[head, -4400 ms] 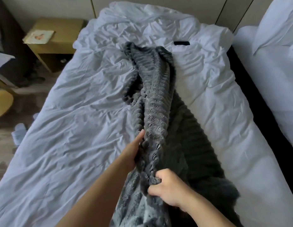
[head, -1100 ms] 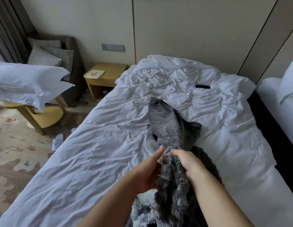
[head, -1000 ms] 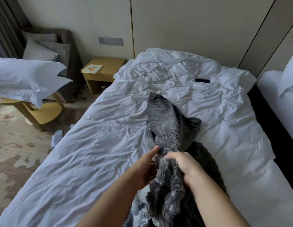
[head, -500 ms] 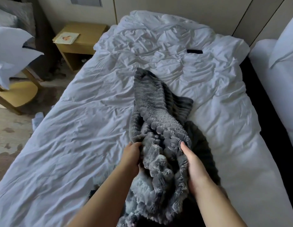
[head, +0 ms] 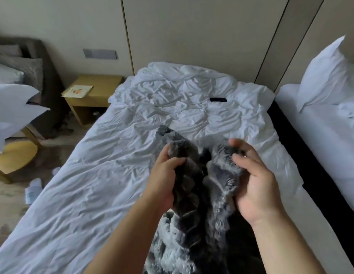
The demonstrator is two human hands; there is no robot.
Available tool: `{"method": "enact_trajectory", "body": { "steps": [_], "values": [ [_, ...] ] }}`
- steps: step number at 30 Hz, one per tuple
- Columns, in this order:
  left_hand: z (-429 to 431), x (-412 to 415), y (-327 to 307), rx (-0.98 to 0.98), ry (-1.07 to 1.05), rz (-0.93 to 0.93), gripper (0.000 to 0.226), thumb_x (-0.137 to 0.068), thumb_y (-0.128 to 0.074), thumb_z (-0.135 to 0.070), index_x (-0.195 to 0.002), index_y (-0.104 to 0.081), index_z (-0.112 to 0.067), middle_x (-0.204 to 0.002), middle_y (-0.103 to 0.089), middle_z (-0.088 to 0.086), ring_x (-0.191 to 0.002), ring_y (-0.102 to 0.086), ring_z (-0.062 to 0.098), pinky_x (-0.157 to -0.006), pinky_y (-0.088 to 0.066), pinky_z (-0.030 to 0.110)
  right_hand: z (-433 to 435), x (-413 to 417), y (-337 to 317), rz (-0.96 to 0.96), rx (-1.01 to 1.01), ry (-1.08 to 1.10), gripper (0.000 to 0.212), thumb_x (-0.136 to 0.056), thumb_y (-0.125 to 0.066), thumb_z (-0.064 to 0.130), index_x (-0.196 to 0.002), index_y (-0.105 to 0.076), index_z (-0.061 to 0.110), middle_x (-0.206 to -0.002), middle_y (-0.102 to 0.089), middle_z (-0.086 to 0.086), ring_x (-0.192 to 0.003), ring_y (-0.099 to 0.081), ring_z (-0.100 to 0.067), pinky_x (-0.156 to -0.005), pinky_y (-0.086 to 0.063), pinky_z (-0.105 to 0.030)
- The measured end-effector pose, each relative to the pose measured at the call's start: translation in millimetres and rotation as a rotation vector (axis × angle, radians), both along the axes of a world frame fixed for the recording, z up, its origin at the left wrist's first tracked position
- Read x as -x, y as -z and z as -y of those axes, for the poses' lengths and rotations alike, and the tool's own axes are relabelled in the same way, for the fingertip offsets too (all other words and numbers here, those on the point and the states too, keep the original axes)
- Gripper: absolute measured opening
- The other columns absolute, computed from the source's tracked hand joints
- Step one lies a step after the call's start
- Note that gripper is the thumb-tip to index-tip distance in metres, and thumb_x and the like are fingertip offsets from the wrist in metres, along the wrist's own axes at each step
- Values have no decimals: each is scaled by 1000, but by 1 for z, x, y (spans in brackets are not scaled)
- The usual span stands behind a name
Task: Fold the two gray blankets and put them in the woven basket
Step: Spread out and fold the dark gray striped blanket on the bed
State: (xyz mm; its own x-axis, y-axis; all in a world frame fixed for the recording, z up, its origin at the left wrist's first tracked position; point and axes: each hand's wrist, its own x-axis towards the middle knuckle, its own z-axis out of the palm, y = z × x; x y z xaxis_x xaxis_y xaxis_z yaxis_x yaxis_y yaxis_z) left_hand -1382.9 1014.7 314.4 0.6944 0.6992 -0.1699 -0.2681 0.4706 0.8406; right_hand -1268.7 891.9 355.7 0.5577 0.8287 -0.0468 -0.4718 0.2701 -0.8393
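Left hand (head: 164,175) and right hand (head: 255,180) each grip the gray blanket (head: 221,175).

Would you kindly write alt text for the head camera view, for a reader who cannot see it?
A person's left hand and right hand each grip a bunch of a fluffy gray blanket, held up over a rumpled white bed. A small dark object lies near its head.

A rumpled white bed (head: 89,194) is seen running from near to far, with a small black object (head: 218,100) lying on its far right part. At the far left a wooden nightstand (head: 101,97) is set by the wall, with a card (head: 78,90) on top. At the right is a second bed (head: 320,139), on which a white pillow (head: 326,76) is propped.
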Motion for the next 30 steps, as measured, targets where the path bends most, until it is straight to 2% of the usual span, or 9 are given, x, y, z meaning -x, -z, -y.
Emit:
{"method": "enact_trajectory", "body": {
  "steps": [2, 4, 8, 14, 19, 21, 23, 26, 30],
  "values": [
    [5, -1, -9, -13, 87, -74, 52, -76, -69, -36, -125, -58, -23, -119, -66, 12, -106, -65, 26, -89, -53, 42, -7, 19, -3, 214, 183, -119, 29, -79, -55, -3, -97, -67, 17, -98, -73, -12, -90, -70, -26, -77, -57, -34],
    [9, 3, -13, -103, 155, -148, 54, -71, -76, -48, -115, -65, -20, -111, -70, 11, -101, -68, 24, -81, -55, 36, -11, 35, -3, 300, 272, -115, 31, -87, -49, -6, -107, -63, 13, -103, -70, -20, -97, -68, -30, -86, -54, -40],
    [8, 18, -14, -228, 120, -87, 29, -71, -79, -28, -97, -71, -16, -97, -73, 16, -86, -71, 28, -70, -56, 34, -13, 38, 6, -39, 191, -83, 32, -94, -38, 5, -107, -66, 9, -92, -71, -19, -77, -68, -28, -69, -54, -37],
    [27, 19, -12, -318, 1, -154, 37, -66, -63, -6, -93, -68, -31, -91, -73, 11, -84, -71, 27, -72, -59, 40, -29, 25, 46, -383, 495, 37, 43, -91, -43, 31, -110, -70, 3, -109, -68, -26, -99, -65, -40, -85, -52, -43],
    [27, 42, 1, -409, 578, -211, 55, -69, -79, -32, -117, -56, -46, -106, -70, -20, -99, -64, -4, -78, -50, 12, -28, -16, 58, -229, 530, 41, 22, -72, -68, 20, -82, -61, 2, -71, -53, -27, -60, -53, -34, -59, -42, -30],
    [22, 50, 15, -275, 976, -288, 81, -65, -70, -66, -133, -47, -29, -116, -63, -12, -106, -60, 1, -83, -48, 13, -29, -26, 67, -146, 590, 189, 6, -83, -57, 6, -85, -61, 2, -72, -61, -21, -60, -60, -30, -58, -49, -31],
    [15, 48, 38, -112, 1108, -467, 98, -66, -47, -83, -135, -49, -13, -114, -63, 3, -92, -60, 9, -75, -50, 20, -27, -23, 81, 40, 655, 342, 14, -75, -59, -2, -86, -65, 5, -74, -66, -14, -63, -63, -29, -53, -51, -30],
    [13, 40, 87, 141, 761, -751, 69, -93, -20, -66, -106, -62, -12, -95, -66, 7, -75, -57, 16, -67, -45, 28, -14, 0, 117, 433, 820, 113, 29, -67, -62, 0, -91, -64, 15, -81, -69, -3, -77, -64, -25, -61, -50, -28],
    [27, 44, 155, 489, 487, -812, 37, -97, -39, -46, -78, -52, -18, -72, -52, 4, -69, -54, 18, -65, -42, 28, 30, 21, 180, 432, 1105, -219, 37, -72, -65, 2, -93, -45, 24, -81, -53, 11, -73, -50, -4, -60, -40, -20]
  ]
}}
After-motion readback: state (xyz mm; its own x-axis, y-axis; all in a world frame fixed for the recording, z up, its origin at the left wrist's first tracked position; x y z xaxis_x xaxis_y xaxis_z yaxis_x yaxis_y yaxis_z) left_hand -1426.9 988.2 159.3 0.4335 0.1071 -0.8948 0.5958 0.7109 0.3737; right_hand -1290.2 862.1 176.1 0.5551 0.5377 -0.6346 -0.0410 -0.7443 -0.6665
